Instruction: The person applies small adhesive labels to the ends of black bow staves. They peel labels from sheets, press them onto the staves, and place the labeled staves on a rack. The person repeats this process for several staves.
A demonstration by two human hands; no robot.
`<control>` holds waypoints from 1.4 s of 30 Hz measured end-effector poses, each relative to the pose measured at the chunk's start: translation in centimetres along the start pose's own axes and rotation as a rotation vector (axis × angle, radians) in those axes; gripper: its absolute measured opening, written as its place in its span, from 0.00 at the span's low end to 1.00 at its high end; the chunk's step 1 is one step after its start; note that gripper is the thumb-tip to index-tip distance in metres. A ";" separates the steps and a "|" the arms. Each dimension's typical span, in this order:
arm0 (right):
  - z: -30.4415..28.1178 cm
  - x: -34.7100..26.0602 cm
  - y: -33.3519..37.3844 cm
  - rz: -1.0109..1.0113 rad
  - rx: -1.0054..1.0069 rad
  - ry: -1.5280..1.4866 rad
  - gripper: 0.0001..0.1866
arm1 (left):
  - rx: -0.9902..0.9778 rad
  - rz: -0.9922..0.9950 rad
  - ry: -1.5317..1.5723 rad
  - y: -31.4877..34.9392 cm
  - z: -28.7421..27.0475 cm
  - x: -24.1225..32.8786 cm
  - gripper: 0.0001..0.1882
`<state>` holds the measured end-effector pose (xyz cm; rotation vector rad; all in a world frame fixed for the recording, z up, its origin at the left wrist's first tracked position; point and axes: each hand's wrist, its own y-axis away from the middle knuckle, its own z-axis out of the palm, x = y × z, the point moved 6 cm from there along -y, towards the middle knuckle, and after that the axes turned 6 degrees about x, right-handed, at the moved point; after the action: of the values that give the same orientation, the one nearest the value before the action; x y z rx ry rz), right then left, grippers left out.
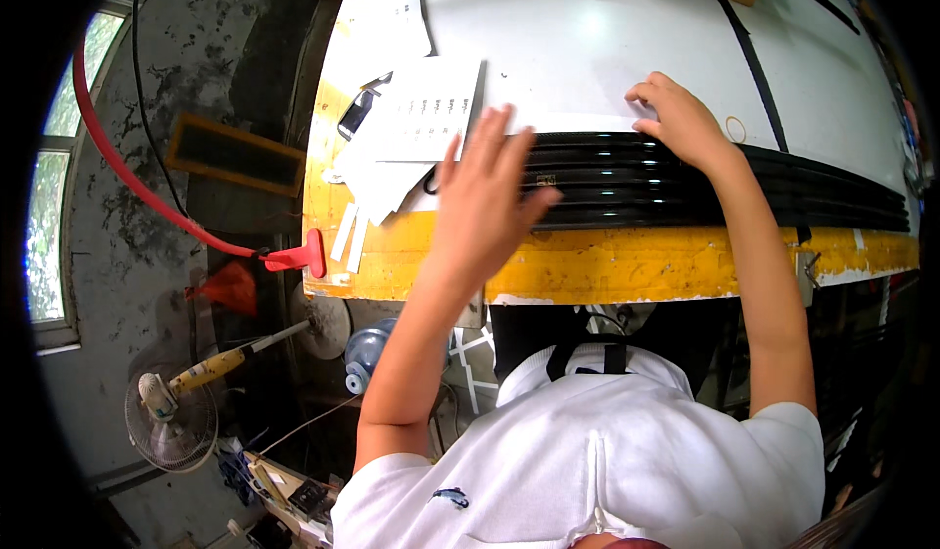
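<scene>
Several glossy black tubes lie side by side along the near edge of the table, with a small label on one. My left hand is over their left end, its fingers spread and slightly blurred; I cannot tell whether it touches them. Beyond the tubes, my right hand has curved fingers, with a gap between thumb and forefinger. A thin white strip runs along the tubes' far side and ends near that thumb. Left of my left hand is a stack of white printed sheets.
The white table has a worn yellow edge. Loose papers and a small black object lie at its left. A rubber band is beyond the tubes. A red hose hangs left; a fan and water bottle stand below.
</scene>
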<state>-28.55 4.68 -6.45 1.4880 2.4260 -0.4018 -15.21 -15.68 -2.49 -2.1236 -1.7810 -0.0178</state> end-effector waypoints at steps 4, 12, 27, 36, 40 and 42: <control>0.4 -0.8 -1.6 -0.037 -0.133 0.124 0.19 | -0.145 0.137 -0.070 0.8 3.6 2.0 0.59; 1.5 -3.1 -2.1 0.022 -0.329 0.056 0.13 | -0.147 0.150 -0.114 0.7 4.5 2.9 0.64; 2.3 -4.4 -1.4 -0.038 -0.136 0.177 0.03 | -0.114 0.127 -0.159 1.2 4.5 3.5 0.62; 2.4 -1.6 -2.6 -0.102 -0.169 -0.150 0.07 | -0.087 0.157 -0.173 1.5 4.9 3.5 0.63; -0.2 0.8 -4.1 0.067 0.076 -0.170 0.07 | -0.064 0.212 -0.159 1.4 5.2 3.9 0.63; -1.7 1.9 -4.5 0.113 0.203 -0.145 0.08 | -0.098 0.190 -0.160 1.2 5.2 3.9 0.63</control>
<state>-33.58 4.96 -5.11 1.6066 2.2317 -0.7236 -14.44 -10.64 -6.71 -2.4173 -1.6868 0.1196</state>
